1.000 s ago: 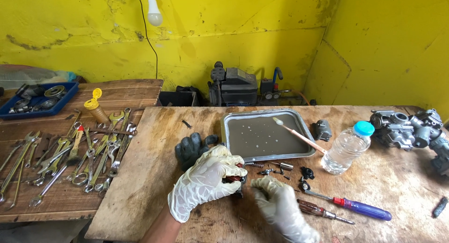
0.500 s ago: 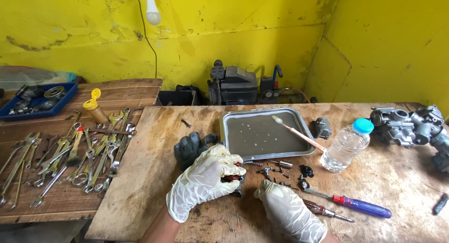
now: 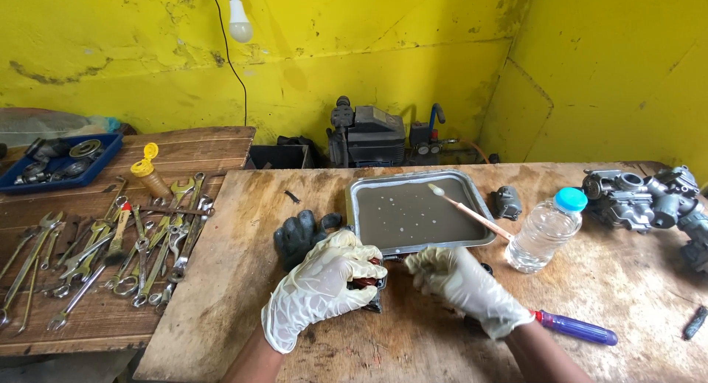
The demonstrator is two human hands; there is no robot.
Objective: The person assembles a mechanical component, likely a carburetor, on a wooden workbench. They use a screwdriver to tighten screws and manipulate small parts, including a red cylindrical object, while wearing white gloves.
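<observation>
A small dark part (image 3: 366, 283) is gripped in the curled, gloved left hand (image 3: 322, 288) near the tray (image 3: 354, 206). The gloved right hand (image 3: 464, 283) is closed just right of it; its hold cannot be told. A screwdriver (image 3: 579, 328) lies right.

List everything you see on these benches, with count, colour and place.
Rectangular metal tray: one, grey, bench centre, holding murky liquid.
Thin brush: one, pale handle, lying across the tray's right rim.
Clear plastic bottle: one, blue cap, right of tray.
Screwdriver: one, purple handle, front right.
Work glove: one, black, left of tray.
Carburetor assembly: grey metal, far right.
Wrenches: many, steel, left bench.
Parts bin: one, blue, far left.
Left hand: white glove, gripping a small dark part.
Right hand: white glove, beside it.
</observation>
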